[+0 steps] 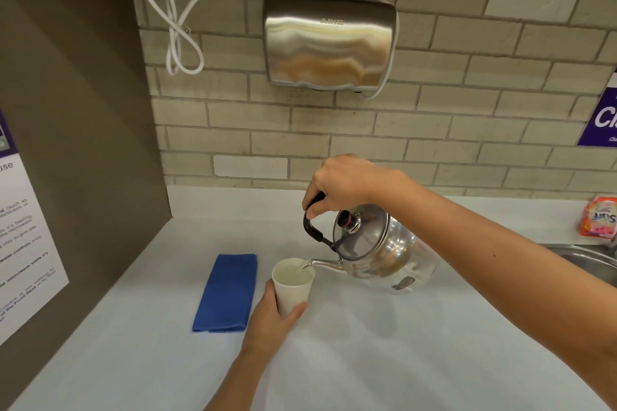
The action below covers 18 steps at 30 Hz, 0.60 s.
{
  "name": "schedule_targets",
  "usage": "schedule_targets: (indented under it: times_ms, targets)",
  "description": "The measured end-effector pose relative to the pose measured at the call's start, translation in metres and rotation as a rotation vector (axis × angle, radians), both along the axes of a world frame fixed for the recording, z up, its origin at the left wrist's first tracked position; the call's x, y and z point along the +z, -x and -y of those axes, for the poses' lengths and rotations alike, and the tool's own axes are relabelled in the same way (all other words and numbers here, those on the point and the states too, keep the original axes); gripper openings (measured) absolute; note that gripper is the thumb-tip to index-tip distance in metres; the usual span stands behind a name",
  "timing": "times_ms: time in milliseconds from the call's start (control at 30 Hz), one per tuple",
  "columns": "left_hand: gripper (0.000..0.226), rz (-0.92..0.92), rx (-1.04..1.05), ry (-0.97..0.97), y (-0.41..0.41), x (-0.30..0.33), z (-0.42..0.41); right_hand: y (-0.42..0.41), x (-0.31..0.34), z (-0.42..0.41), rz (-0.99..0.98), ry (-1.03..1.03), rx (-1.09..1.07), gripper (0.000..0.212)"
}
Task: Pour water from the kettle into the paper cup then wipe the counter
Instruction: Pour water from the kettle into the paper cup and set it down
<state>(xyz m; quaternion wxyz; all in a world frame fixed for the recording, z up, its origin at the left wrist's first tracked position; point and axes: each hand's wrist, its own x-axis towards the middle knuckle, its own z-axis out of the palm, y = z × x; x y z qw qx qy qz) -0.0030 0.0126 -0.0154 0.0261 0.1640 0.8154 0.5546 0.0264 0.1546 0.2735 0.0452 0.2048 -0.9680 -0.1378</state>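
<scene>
A shiny steel kettle point(384, 248) hangs tilted above the white counter point(384, 344), its spout over the rim of a white paper cup point(292, 287). Water runs from the spout into the cup, which holds water. My right hand point(344, 183) grips the kettle's black handle from above. My left hand point(273, 320) wraps the cup's lower half and holds it on the counter. A folded blue cloth point(227, 294) lies flat just left of the cup.
A steel hand dryer point(329, 43) with a looped white cord hangs on the tiled wall. A sink rim point(581, 259) and an orange packet point(599, 217) sit at the right. A brown side panel with a notice point(23, 230) bounds the left.
</scene>
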Motion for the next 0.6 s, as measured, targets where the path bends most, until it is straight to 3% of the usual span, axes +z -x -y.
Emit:
schedule_targets:
  times_ms: [333,600]
  targets:
    - [0.077,0.003,-0.004,0.001,0.002,-0.002,-0.001,0.004,-0.001,-0.002,0.005,0.019,-0.007,0.024]
    - [0.068,0.0,-0.016,-0.024,0.002,-0.003,0.001,0.004,-0.009,-0.067,0.014,0.482,-0.187,0.018]
